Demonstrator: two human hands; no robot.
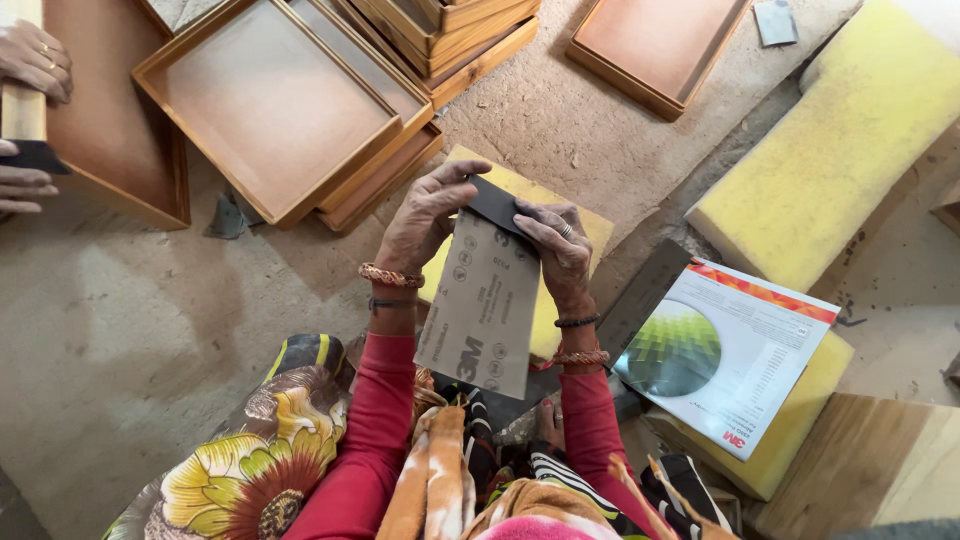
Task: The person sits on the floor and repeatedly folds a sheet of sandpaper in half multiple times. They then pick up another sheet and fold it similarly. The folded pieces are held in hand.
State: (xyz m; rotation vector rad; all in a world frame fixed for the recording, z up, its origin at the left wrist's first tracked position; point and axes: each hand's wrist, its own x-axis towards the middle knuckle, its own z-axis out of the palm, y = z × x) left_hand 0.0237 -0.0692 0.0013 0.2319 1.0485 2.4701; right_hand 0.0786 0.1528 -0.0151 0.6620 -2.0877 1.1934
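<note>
Sheet: sandpaper sheet (480, 315) at frame centre, grey backing up, top corner folded to dark grit.
Axis: long axis runs 12 to 6, slightly tilted.
Left hand (425, 220): fingers pinch the top-left edge.
Right hand (555, 250): fingers pressed on the fold.
Edges: wooden trays (270, 105) at 11; yellow foam block (850, 140) at 2; sandpaper packet (730, 355) at 4.
Room: bare floor (130, 330) at 9.
</note>
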